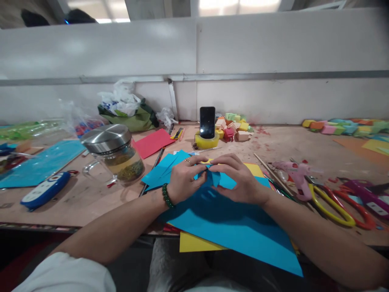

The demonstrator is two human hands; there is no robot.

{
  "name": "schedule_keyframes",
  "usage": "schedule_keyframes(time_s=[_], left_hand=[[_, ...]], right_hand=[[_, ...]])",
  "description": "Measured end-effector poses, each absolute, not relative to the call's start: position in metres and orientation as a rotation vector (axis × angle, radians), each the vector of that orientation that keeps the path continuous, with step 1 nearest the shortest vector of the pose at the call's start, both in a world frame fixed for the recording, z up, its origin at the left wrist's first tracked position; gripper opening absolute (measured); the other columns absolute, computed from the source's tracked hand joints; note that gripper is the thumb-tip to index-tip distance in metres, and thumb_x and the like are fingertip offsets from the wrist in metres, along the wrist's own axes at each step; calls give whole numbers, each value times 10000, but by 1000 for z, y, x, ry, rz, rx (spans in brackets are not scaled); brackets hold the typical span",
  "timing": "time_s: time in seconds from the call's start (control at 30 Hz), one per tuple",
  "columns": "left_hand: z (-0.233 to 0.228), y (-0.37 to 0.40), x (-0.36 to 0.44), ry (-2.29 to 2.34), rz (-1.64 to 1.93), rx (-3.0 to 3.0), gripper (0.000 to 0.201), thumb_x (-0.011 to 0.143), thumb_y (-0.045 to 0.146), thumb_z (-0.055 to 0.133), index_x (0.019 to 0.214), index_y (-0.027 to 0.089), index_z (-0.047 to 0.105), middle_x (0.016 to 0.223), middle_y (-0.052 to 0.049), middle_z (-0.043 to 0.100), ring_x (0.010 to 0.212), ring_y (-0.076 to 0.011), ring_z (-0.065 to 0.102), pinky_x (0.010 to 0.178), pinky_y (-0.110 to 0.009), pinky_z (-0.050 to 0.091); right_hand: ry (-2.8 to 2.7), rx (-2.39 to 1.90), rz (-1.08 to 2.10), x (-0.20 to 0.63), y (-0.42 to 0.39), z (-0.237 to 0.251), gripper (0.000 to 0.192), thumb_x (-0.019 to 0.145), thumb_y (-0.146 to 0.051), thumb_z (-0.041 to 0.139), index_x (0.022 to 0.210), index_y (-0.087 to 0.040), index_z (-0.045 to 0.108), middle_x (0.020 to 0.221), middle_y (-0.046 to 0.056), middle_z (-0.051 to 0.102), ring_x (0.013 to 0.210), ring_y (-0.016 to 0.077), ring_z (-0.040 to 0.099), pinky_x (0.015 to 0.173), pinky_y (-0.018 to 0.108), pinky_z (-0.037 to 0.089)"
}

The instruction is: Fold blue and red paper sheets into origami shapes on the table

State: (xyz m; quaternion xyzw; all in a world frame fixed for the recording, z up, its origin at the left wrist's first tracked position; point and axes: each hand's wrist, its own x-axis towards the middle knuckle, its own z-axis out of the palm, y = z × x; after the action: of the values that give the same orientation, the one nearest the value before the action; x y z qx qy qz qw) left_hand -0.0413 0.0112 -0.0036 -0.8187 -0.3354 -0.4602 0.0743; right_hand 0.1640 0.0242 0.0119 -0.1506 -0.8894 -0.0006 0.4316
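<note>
Two bare hands meet over one large blue sheet [231, 231], holding one small folded piece of blue paper [215, 178] between them. The left hand [186, 178] pinches its near side, thumb and index finger almost closed; the right hand [238, 178] is curled more loosely, its thumb and fingers gripping the other side. The left wearer's arm carries one green bead bracelet [167, 196], and one ring [188, 161] sits on a finger.

A yellow sheet [197, 242] sticks out under the large blue one. To the left stand one lidded glass mug [123, 162] and one blue-and-white device [45, 190], with one red sheet [154, 142] beyond the mug.

Ahead, one phone [207, 121] leans upright on one yellow tape roll [206, 142]. Two heaps of folded paper pieces lie on the table [282, 140]: one beside the phone, one farther right. Two glue guns, one pink [299, 174] and one purple [366, 196], flank two scissor handle loops, one yellow, one red; the exact piece count is unclear.
</note>
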Motion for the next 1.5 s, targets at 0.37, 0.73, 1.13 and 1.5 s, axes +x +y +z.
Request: schedule_keyframes(time_s=[0.37,0.73,1.13,1.5], left_hand=[[6,9,-54,-903,-1179,-2371,224,904,228,557,1064,226,713,1140,-82,714,988,-205,690,887,-342,562],[2,19,-41,-1518,-1706,-2805,158,757,154,598,739,180,752,790,-42,760,778,-188,711,665,-250,577],[-1,22,-41,-1680,-1655,-2872,159,724,170,585,621,176,707,676,-20,716,666,-160,657,614,-243,523],[-3,17,-36,-1410,-1562,-2894,187,734,77,572,709,178,727,718,-12,718,709,-148,663,667,-239,515]], right_hand=[[-1617,-771,805,161,23,8,335,953,-478,454,792,-224,604,762,18,600,710,151,599,635,276,534],[-1886,-866,955,161,29,9,152,770,-308,657,875,-199,668,862,36,696,824,195,658,714,337,550],[-1896,-844,637,159,26,1,304,794,-401,709,1027,-210,670,1012,78,741,926,230,701,835,405,578],[-1934,-721,506,155,28,-5,34,814,-218,623,823,-229,653,912,53,750,858,212,709,802,372,568]])
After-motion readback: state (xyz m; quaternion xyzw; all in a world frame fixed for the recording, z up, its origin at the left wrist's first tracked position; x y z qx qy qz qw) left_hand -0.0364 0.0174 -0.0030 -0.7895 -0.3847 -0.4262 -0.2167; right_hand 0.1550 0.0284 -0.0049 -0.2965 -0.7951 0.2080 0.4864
